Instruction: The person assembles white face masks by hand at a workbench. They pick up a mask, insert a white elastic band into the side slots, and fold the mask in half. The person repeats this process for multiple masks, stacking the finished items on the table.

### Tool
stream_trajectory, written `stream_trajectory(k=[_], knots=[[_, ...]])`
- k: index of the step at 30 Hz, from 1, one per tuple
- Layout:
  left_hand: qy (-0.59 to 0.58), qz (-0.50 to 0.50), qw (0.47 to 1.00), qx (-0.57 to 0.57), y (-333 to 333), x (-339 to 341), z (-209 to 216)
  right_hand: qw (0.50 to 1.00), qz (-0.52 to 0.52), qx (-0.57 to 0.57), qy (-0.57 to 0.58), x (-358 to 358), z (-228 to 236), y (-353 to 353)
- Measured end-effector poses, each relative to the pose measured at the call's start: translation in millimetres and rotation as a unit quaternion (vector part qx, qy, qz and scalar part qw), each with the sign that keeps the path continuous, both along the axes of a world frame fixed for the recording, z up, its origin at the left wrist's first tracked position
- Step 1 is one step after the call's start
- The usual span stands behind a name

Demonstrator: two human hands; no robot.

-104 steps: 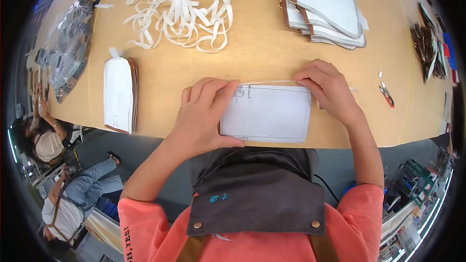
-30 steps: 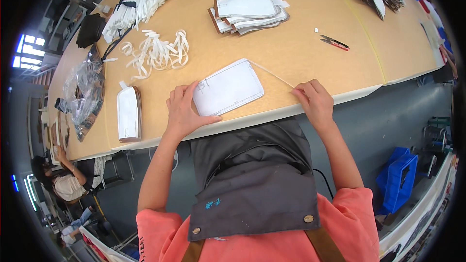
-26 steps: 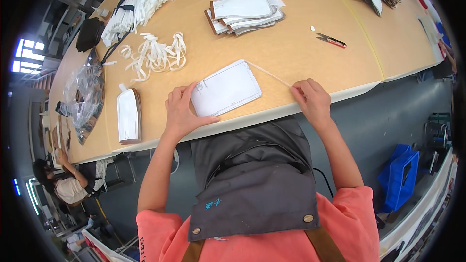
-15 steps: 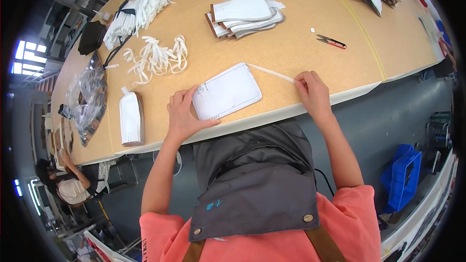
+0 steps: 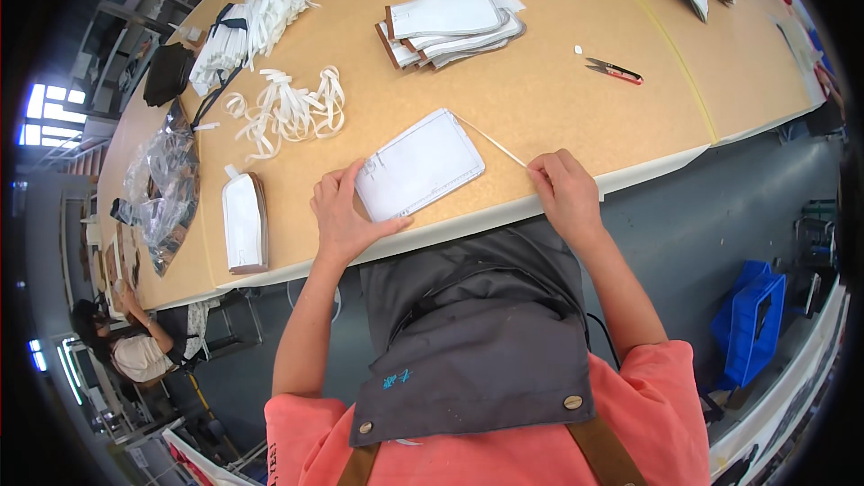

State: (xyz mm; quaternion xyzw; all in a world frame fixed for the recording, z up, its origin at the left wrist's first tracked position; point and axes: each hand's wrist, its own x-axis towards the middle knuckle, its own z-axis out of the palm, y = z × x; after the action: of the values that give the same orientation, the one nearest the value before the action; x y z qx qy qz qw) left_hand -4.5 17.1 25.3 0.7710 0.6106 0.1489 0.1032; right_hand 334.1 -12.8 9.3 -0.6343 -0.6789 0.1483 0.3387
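A white rectangular piece with rounded corners and stitch-like lines (image 5: 421, 165) lies slanted near the table's front edge. My left hand (image 5: 346, 216) grips its left end, thumb along the near edge and fingers at the far left corner. From the piece's far corner a narrow white ribbon (image 5: 490, 140) runs taut to the right. Its other end is pinched between the thumb and fingertips of my right hand (image 5: 565, 187), just above the table edge. How the ribbon joins the piece is too small to make out.
A small stack of similar pieces (image 5: 241, 223) stands at left, loose white ribbons (image 5: 292, 108) behind it. Farther back are a larger stack (image 5: 450, 18) and a ribbon bundle (image 5: 261, 18). Thread snips (image 5: 616, 70) lie right. A co-worker (image 5: 135, 342) sits far left.
My right hand has moved a little left and nearer to me, still pinching the ribbon, which now slopes more steeply. The far end of the piece has shifted slightly; my left hand stays on it.
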Motion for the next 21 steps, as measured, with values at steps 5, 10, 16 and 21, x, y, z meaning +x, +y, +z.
stream_trajectory(k=[5, 10, 16, 21], knots=[[-0.009, 0.017, 1.0, 0.012, -2, 5, -4, 1.0, -0.009, 0.004, -0.005, -16, -3, -5], [-0.016, 0.034, 0.999, 0.028, -4, 10, -6, 1.0, -0.005, 0.003, 0.007, -27, -7, -3], [-0.017, 0.04, 0.998, 0.038, -6, 12, -8, 0.999, 0.002, -0.039, 0.033, -29, -2, -1], [-0.021, 0.043, 0.998, 0.039, -6, 14, -7, 0.996, 0.003, -0.075, 0.056, -33, -2, -2]])
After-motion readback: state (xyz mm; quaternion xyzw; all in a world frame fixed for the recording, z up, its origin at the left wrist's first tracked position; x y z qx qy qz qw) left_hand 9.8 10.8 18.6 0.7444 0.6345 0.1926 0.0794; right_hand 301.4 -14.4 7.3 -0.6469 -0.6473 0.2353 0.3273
